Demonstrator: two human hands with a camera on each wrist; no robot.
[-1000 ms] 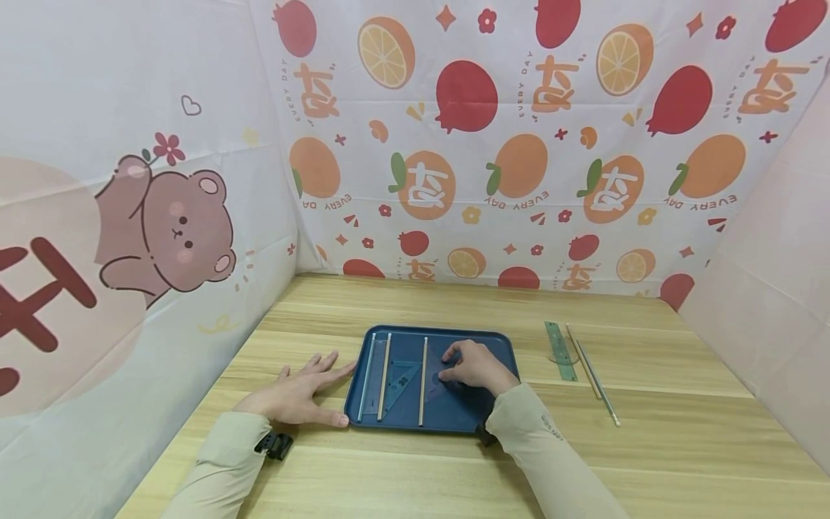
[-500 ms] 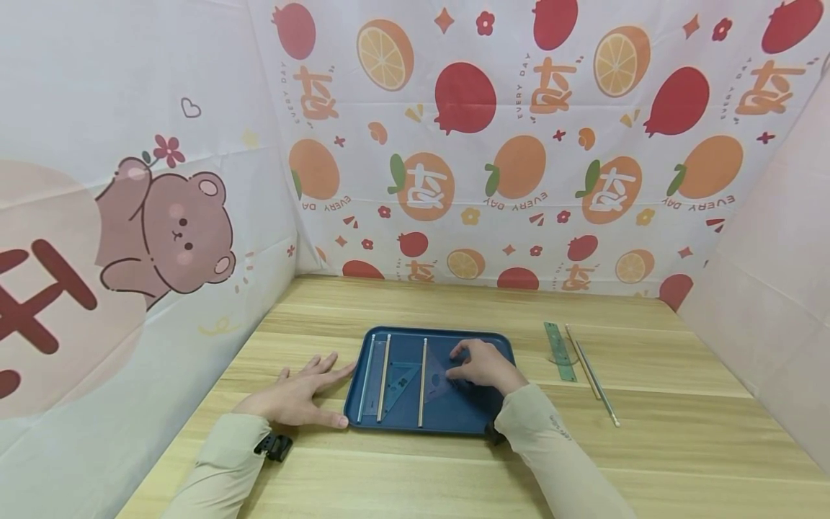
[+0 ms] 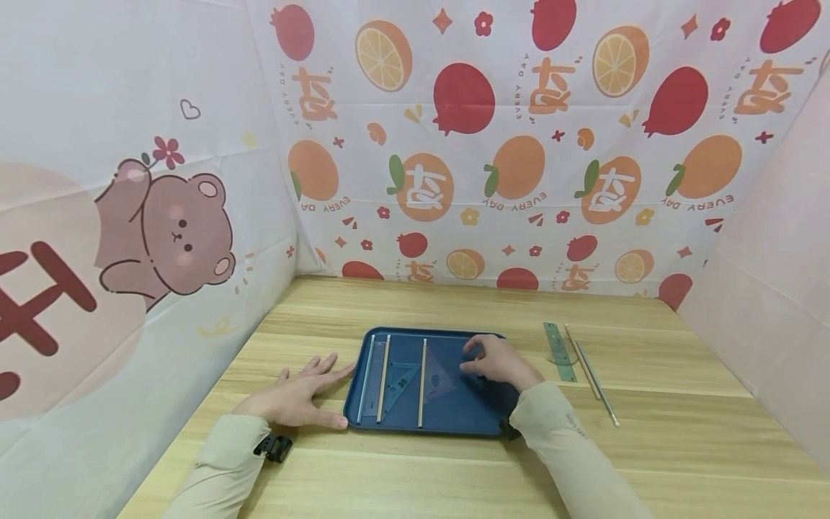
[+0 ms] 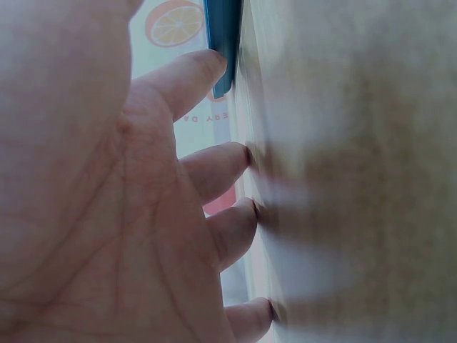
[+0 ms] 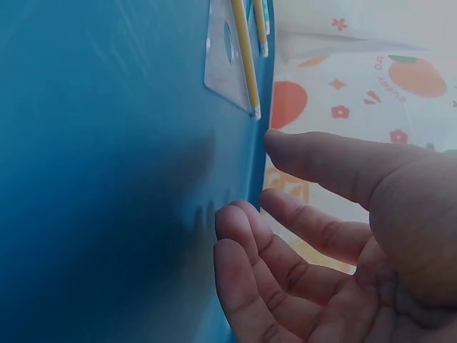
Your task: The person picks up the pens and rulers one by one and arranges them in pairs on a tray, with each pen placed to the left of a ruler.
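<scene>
A dark blue tray (image 3: 467,418) lies on the table. My left hand (image 3: 295,396) rests on the table with spread fingers, thumb and forefinger touching the tray's left edge. Over the tray's right part is my right hand (image 3: 499,362), fingers loosely bent and nothing between them. A clear, purplish set square (image 3: 442,382) lies left of it, against a wooden pencil (image 3: 423,386). Farther left in the tray lie a teal set square (image 3: 402,382), another wooden pencil (image 3: 385,378), a clear ruler (image 3: 373,389) and a light blue pencil (image 3: 366,382).
Right of the tray, a green ruler (image 3: 559,352) lies with a clear, rounded piece (image 3: 570,358) at it, perhaps a protractor. Beside them lie a wooden pencil (image 3: 583,362) and a dark blue-grey pencil (image 3: 601,389). Printed cloth hangs behind the wooden table and along both sides.
My right hand has moved right, away from the purplish set square, which now shows more fully beside the wooden pencil. The left hand has stayed in place.
</scene>
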